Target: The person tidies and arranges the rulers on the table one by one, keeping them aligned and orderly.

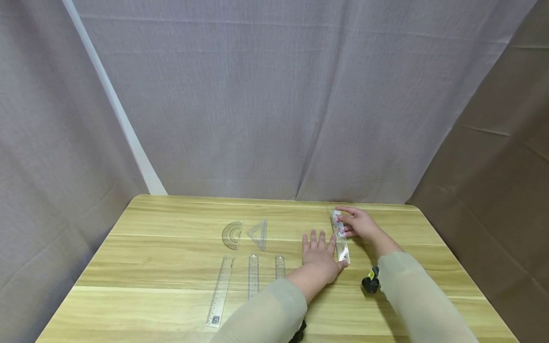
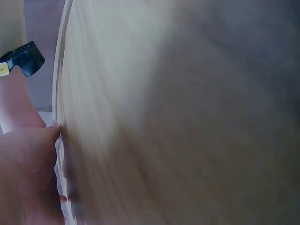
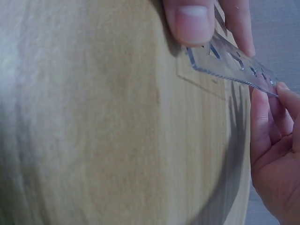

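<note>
A clear ruler with coloured print (image 1: 338,231) stands tilted over the right half of the table, and the right wrist view shows its wavy edge raised off the wood (image 3: 229,61). My right hand (image 1: 360,224) pinches its far part, the thumb (image 3: 193,23) on one face and a finger behind. At the near end, my left hand (image 1: 320,261) lies with fingers spread and touches the ruler with its thumb. In the left wrist view, the left hand (image 2: 28,173) fills the lower left corner, where the ruler is hard to make out.
A protractor (image 1: 231,235) and a set square (image 1: 259,235) lie left of centre. Below them are three clear rulers: a wider one (image 1: 219,293), a middle one (image 1: 253,275) and one (image 1: 280,267) partly behind my left arm. Grey curtains (image 1: 257,105) surround the wooden table (image 1: 141,267).
</note>
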A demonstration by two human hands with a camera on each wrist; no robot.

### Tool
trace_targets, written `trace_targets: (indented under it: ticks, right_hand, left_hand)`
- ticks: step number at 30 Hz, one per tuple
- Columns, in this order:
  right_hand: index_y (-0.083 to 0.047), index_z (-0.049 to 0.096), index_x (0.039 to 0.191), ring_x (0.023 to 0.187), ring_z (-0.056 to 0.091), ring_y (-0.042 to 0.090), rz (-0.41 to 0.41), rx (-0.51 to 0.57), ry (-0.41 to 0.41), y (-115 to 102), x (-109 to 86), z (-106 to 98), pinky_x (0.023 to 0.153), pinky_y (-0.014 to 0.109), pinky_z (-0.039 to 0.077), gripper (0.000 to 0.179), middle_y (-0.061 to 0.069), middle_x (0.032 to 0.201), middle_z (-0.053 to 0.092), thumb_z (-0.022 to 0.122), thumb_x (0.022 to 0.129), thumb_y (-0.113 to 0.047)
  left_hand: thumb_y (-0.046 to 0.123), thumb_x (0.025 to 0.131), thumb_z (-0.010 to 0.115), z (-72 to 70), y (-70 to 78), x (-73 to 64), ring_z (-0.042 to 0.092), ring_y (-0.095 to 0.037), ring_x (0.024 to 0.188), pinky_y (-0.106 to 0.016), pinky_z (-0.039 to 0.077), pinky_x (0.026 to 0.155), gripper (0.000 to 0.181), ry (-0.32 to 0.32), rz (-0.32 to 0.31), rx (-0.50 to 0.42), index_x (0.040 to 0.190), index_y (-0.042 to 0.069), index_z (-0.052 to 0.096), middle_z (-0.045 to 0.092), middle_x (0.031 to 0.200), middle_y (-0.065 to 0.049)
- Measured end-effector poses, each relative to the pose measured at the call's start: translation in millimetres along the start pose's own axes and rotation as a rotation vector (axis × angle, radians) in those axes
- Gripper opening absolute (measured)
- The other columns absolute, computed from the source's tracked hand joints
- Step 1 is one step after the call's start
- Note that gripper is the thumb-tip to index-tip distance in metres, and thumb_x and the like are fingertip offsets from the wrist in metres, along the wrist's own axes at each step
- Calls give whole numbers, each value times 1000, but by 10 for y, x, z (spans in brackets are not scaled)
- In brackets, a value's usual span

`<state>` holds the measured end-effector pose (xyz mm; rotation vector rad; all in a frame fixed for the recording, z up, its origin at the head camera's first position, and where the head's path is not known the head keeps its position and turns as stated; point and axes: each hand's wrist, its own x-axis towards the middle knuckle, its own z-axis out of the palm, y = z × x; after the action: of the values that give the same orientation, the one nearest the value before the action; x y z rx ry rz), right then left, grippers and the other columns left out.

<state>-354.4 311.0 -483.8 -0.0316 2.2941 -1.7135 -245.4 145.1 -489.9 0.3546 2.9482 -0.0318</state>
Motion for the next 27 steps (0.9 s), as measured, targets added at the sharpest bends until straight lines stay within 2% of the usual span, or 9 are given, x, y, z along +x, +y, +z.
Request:
trace_targets:
  ticks: [3,10,16,21,27]
  right_hand:
    - [-3,37,151,68,64,10,-7,4,-4,-3,-14,-3,65,29,60,50,4,101,65,50,104,-13]
    - [-4,36,152,70,64,10,7,8,-2,-48,-70,9,67,29,60,51,3,101,65,50,105,-15]
    - [-5,36,152,71,65,11,8,49,8,-35,-88,31,67,28,60,50,3,101,65,49,105,-14]
    - [-7,38,151,70,66,11,23,122,3,-16,-107,58,65,25,59,50,0,104,69,52,104,-14]
    - [-5,34,153,71,67,9,-5,127,-27,-5,-130,74,65,23,58,53,0,105,70,52,104,-15]
  left_hand:
    - [81,88,28,-21,-23,-33,7,-27,152,-50,5,121,83,14,8,3,159,40,10,14,166,4]
    - [81,88,28,61,-31,26,0,-26,152,-51,1,121,84,15,18,5,158,41,5,7,167,5]
    - [80,89,28,-18,-81,-54,2,-26,152,-50,1,121,83,21,36,23,159,40,5,9,167,5]
    - [82,88,26,-11,-110,-80,-2,-26,152,-51,-3,121,86,13,49,35,159,39,2,5,167,5]
    - [83,86,27,-27,-142,-139,-2,-26,153,-51,-3,121,90,23,58,62,159,37,3,4,167,5]
